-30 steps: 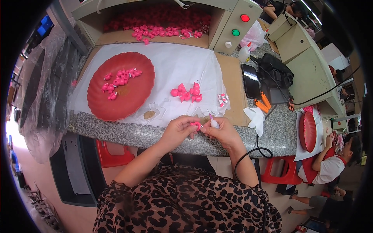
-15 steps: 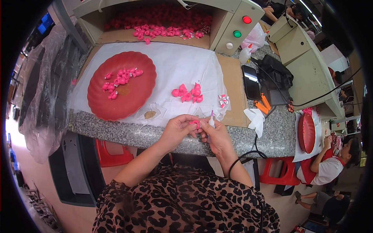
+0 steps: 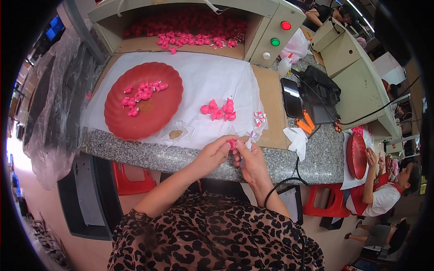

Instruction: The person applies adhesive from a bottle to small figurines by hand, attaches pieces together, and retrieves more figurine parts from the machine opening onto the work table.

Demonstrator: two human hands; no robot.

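Nearest, past the leopard-print garment [image 3: 217,230], the left hand [image 3: 215,153] and right hand [image 3: 252,162] met at the front edge of the speckled desk [image 3: 149,151]. The left grip pinched a small pink piece [image 3: 233,144] between thumb and fingers. The right grip closed around a slim tube [image 3: 250,138], its purple nozzle pointing up and away, while the right thumb came right up to the piece; whether it pressed there, I could not tell.

The step in hand seemed to be close fingerwork on that single piece, since the tube was tucked aside rather than aimed at it. As I judged it, the next move called for a steady left pinch and a light right thumb, with the nozzle kept clear of the pink surface until wanted.

Just beyond, on the white sheet [image 3: 194,81], lay a loose cluster of pink pieces [image 3: 219,109], with a little heap of silvery-and-pink bits [image 3: 259,119] to its right. To the left, the red scalloped plate [image 3: 143,128] held another batch [image 3: 143,92]. A white cloth [image 3: 297,142], orange-handled tools [image 3: 306,122] and a phone [image 3: 292,97] sat at the right. Farthest back, under the box-like housing [image 3: 266,34], a large pink pile [image 3: 185,28] filled the opening.
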